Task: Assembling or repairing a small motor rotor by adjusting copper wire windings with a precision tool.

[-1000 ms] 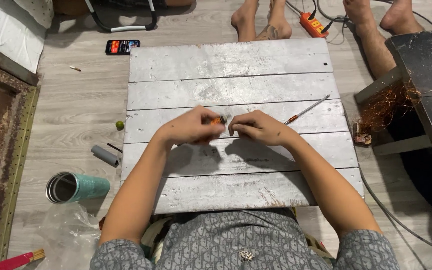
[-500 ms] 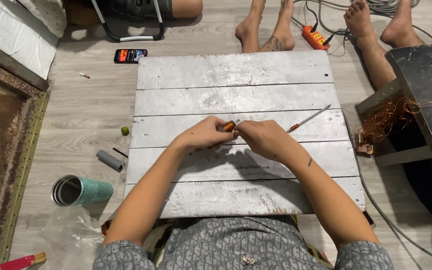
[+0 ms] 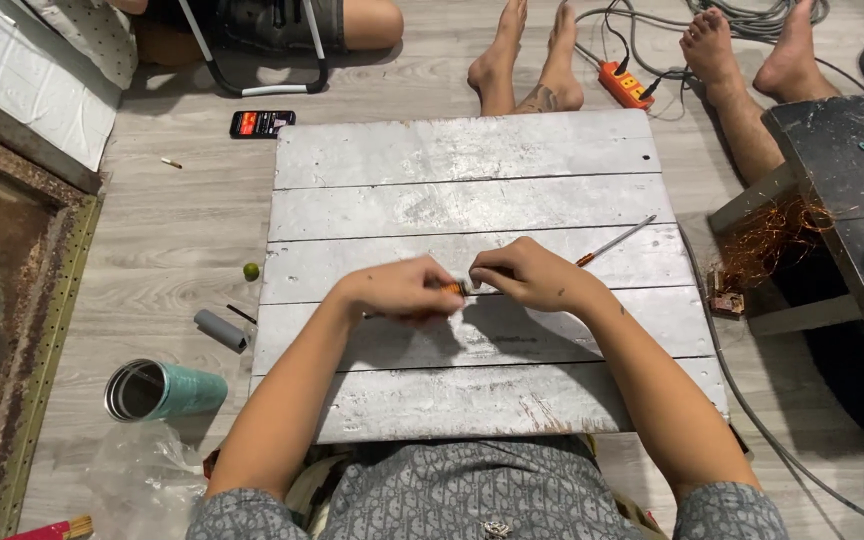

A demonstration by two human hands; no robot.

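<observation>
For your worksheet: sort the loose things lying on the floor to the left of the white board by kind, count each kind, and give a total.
Phone: 1
Teal cup, on its side: 1
Grey tube: 1
Small green ball: 1
Small white stick: 1
Clear plastic bag: 1
Total: 6

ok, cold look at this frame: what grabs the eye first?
The whitewashed plank board fills the centre, and over it the left hand and right hand meet on a small orange piece, too small to identify. A thin rod lies just right of the hands. Then the edges: bare feet beyond the board by an orange power strip, and a teal tumbler lying on the floor at left.
</observation>
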